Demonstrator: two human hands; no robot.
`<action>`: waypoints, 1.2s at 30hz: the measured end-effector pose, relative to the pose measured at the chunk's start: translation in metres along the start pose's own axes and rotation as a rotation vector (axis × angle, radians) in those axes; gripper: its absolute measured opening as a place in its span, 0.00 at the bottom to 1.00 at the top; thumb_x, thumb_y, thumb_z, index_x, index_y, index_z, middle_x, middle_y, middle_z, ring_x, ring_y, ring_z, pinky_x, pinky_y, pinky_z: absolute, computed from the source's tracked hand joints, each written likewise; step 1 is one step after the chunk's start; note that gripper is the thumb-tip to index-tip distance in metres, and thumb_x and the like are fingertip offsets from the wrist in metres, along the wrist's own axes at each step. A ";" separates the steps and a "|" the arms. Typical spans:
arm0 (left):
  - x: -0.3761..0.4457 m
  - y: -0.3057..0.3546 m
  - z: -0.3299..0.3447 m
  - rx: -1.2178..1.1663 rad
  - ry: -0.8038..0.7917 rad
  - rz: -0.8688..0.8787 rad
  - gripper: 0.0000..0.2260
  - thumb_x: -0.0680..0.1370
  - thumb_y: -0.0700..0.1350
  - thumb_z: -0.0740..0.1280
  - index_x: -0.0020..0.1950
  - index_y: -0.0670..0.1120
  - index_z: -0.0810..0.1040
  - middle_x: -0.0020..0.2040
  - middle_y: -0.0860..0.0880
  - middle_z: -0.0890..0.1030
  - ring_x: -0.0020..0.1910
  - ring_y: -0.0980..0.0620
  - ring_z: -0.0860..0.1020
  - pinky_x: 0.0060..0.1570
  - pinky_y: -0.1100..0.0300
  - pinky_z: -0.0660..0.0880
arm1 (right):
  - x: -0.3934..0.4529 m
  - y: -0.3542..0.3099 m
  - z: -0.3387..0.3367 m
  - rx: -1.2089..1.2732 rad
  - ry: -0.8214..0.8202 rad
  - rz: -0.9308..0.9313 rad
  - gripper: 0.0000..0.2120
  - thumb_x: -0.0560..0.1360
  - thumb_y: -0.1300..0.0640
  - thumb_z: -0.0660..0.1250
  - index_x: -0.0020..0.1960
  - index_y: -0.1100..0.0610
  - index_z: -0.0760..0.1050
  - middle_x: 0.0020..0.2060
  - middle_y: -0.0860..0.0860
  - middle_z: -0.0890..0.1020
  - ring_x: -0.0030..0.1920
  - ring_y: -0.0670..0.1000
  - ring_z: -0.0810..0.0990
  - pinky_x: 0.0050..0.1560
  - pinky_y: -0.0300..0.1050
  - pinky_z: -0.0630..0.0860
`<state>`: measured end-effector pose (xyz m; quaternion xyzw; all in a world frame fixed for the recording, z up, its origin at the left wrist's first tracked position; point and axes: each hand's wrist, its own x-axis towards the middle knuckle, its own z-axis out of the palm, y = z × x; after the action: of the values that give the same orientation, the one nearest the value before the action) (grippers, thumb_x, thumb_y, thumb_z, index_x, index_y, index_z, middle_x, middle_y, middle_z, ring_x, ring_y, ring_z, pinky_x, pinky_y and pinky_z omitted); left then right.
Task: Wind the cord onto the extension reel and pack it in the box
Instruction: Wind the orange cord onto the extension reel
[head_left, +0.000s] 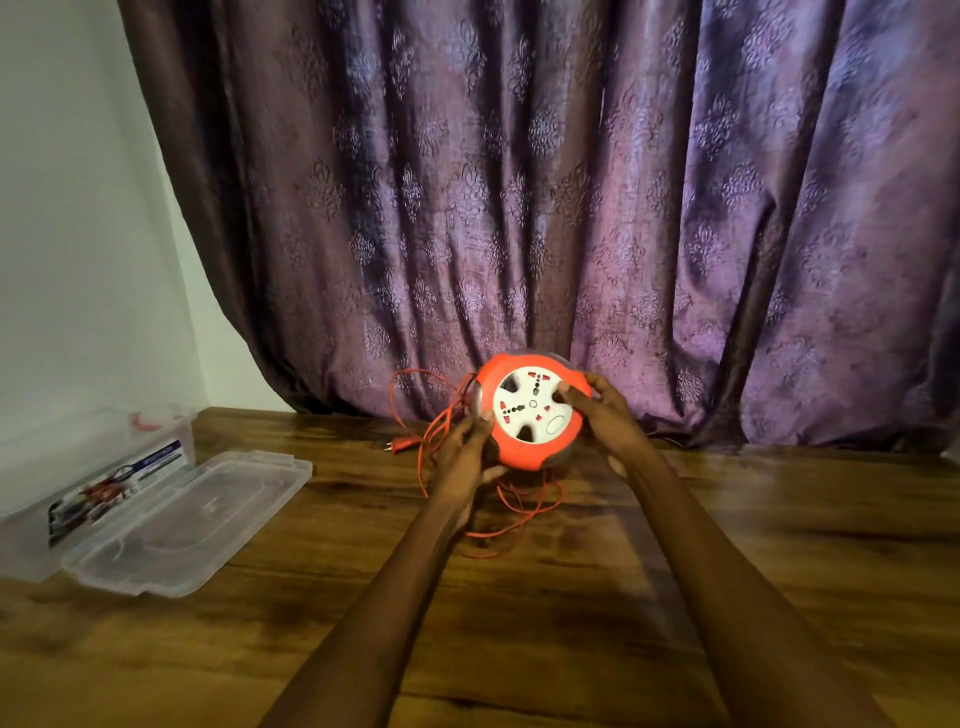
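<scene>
The round orange extension reel (524, 452) with a white socket face is held up on edge above the wooden floor, its face toward me. My left hand (465, 457) grips its lower left rim. My right hand (605, 410) grips the right rim, with a finger hooked into a hole in the white face. Thin orange cord (511, 512) lies in loose loops on the floor under and left of the reel, ending in an orange plug (402, 444). At the far left stands the clear plastic box (104, 467), with its clear lid (197, 519) lying flat beside it.
A purple patterned curtain (571, 208) hangs right behind the reel down to the floor. A white wall (78, 234) is at the left. Brown wooden floor (519, 623) spreads in front.
</scene>
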<state>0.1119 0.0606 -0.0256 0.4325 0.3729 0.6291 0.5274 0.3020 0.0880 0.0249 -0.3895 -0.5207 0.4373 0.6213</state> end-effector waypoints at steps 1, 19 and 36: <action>-0.001 0.004 0.003 0.032 0.000 -0.014 0.13 0.80 0.56 0.65 0.56 0.50 0.81 0.48 0.50 0.84 0.46 0.53 0.82 0.45 0.50 0.83 | 0.001 -0.001 -0.002 0.030 0.019 -0.017 0.14 0.76 0.62 0.71 0.61 0.61 0.75 0.46 0.57 0.84 0.45 0.54 0.81 0.52 0.51 0.79; 0.022 0.040 -0.048 1.043 0.371 0.392 0.12 0.80 0.45 0.62 0.59 0.47 0.82 0.53 0.37 0.84 0.55 0.37 0.81 0.54 0.47 0.77 | -0.002 -0.016 -0.020 0.075 -0.080 -0.069 0.13 0.73 0.57 0.74 0.57 0.49 0.81 0.48 0.54 0.85 0.49 0.55 0.82 0.52 0.53 0.79; 0.038 0.057 -0.132 1.245 0.398 0.217 0.14 0.79 0.46 0.66 0.51 0.36 0.82 0.50 0.31 0.82 0.51 0.34 0.81 0.48 0.48 0.75 | 0.019 -0.006 -0.032 0.221 0.351 -0.237 0.10 0.77 0.62 0.70 0.56 0.53 0.75 0.46 0.54 0.81 0.48 0.53 0.78 0.55 0.56 0.75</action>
<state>-0.0336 0.0868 -0.0135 0.5672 0.7116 0.4133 0.0338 0.3360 0.1033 0.0319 -0.3255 -0.3958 0.3409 0.7881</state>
